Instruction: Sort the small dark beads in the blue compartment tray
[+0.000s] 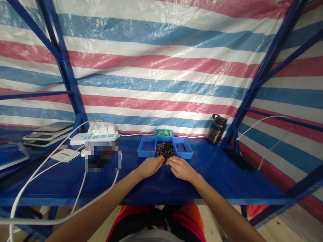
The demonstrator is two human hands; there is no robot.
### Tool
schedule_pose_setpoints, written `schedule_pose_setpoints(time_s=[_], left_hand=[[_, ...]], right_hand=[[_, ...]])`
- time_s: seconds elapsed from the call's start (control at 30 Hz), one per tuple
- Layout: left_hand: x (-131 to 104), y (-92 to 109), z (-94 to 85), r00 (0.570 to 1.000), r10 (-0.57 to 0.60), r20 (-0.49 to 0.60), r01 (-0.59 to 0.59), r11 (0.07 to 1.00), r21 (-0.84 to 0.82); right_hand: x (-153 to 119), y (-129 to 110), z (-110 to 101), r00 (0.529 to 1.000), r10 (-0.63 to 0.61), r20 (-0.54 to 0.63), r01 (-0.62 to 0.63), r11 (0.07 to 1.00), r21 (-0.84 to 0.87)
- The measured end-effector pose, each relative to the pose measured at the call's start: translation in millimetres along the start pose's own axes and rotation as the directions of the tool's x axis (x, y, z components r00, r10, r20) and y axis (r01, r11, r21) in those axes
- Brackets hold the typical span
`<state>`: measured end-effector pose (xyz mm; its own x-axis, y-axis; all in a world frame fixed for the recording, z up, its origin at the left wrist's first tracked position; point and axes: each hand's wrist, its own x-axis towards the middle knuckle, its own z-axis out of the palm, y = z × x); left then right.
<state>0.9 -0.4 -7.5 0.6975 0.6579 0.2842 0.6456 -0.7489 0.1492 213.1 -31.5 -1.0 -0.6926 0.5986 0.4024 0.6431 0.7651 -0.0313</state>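
A heap of small black and brass-coloured parts point(164, 149) fills the middle of a group of blue bins. At the near edge of the heap, my left hand point(152, 166) is closed, its fingertips pinched together. Close beside it on the right, my right hand point(181, 167), with a ring on one finger, has its fingers bent and closed at the same edge. Whatever the fingertips hold is too small to make out. The left blue bin point(147, 153) looks bare inside, the right blue bin point(183, 155) has a few dark pieces, and the back bin holds green pieces point(164, 132).
A dark bottle point(216, 129) stands at the back right, with a black phone-like object point(239, 159) nearer the right edge. A power strip point(94, 137), white cables point(83, 188) and a white device point(65, 155) lie left. Blue frame posts flank the table point(214, 188).
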Motion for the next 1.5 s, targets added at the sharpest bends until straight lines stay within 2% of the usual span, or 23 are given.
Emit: schedule_pose_setpoints(time_s=[0.1,0.13,0.23,0.27,0.3,0.37,0.47,0.53,0.6,0.7,0.73,0.77,0.8,0.97,1.17,1.23,1.3,1.37,1.4,1.43,1.47,1.5], left_hand=[[0,-2,-3.4,0.998,-0.043,-0.047,0.041,0.999,-0.036],[0,-3,-4.1,0.996,-0.062,-0.058,0.060,0.998,-0.031],[1,-4,-4.4,0.996,-0.089,-0.027,0.090,0.995,0.030],[1,-4,-4.1,0.996,-0.092,-0.006,0.093,0.994,0.055],[1,-4,-3.6,0.995,-0.096,0.015,0.095,0.992,0.077],[1,-5,-2.6,0.993,-0.113,0.043,0.107,0.988,0.111],[1,-5,-1.4,0.989,-0.137,0.061,0.127,0.982,0.137],[1,-6,-0.8,0.988,-0.141,0.068,0.131,0.981,0.141],[1,-7,-0.3,0.987,-0.139,0.074,0.128,0.983,0.134],[1,-9,0.7,0.988,-0.135,0.075,0.126,0.985,0.117],[1,-9,1.1,0.989,-0.131,0.074,0.123,0.986,0.113],[1,-10,1.5,0.989,-0.129,0.072,0.121,0.987,0.109],[1,-10,1.8,0.990,-0.127,0.068,0.119,0.987,0.105],[1,-10,3.1,0.991,-0.126,0.055,0.121,0.989,0.082],[1,-11,4.4,0.992,-0.108,0.067,0.103,0.992,0.079],[1,-12,3.9,0.992,-0.103,0.068,0.098,0.993,0.068],[0,-12,2.7,0.994,-0.088,0.067,0.084,0.995,0.059],[-1,-12,1.2,0.995,-0.076,0.060,0.073,0.996,0.048],[-1,-12,0.5,0.996,-0.074,0.059,0.071,0.997,0.039],[-1,-11,-0.2,0.996,-0.072,0.059,0.070,0.997,0.029],[-1,-11,-0.7,0.996,-0.070,0.061,0.069,0.997,0.019],[-1,-11,-1.1,0.996,-0.067,0.062,0.066,0.998,0.012]], right_hand=[[-2,9,-3,0.978,0.153,-0.139,-0.159,0.987,-0.031],[-3,13,-5,0.950,0.239,-0.202,-0.253,0.966,-0.045],[-5,19,-8,0.818,0.465,-0.339,-0.521,0.849,-0.091],[-5,20,-8,0.784,0.504,-0.362,-0.570,0.815,-0.100],[-5,19,-7,0.770,0.519,-0.370,-0.589,0.802,-0.102],[-4,15,-3,0.802,0.498,-0.331,-0.550,0.831,-0.082],[-1,9,3,0.893,0.421,-0.159,-0.430,0.902,-0.032],[-1,9,4,0.897,0.431,-0.099,-0.436,0.900,-0.034],[-2,13,3,0.840,0.524,-0.140,-0.536,0.842,-0.067],[-7,24,-2,0.682,0.693,-0.234,-0.726,0.678,-0.111],[-8,28,-4,0.651,0.722,-0.235,-0.757,0.642,-0.123],[-9,30,-4,0.641,0.735,-0.221,-0.767,0.629,-0.130],[-9,32,-4,0.647,0.736,-0.199,-0.762,0.634,-0.131],[-7,32,5,0.742,0.661,-0.112,-0.670,0.739,-0.076],[-9,27,5,0.770,0.620,-0.153,-0.626,0.780,0.012],[-1,28,-2,0.805,0.564,-0.184,-0.561,0.824,0.072],[17,33,-12,0.867,0.465,-0.178,-0.455,0.885,0.094],[44,42,-22,0.922,0.372,-0.105,-0.370,0.928,0.040],[58,48,-25,0.945,0.326,-0.026,-0.326,0.945,-0.013],[72,54,-27,0.953,0.292,0.080,-0.286,0.955,-0.084],[85,60,-27,0.939,0.280,0.198,-0.251,0.955,-0.157],[95,65,-26,0.928,0.268,0.258,-0.229,0.958,-0.172]])
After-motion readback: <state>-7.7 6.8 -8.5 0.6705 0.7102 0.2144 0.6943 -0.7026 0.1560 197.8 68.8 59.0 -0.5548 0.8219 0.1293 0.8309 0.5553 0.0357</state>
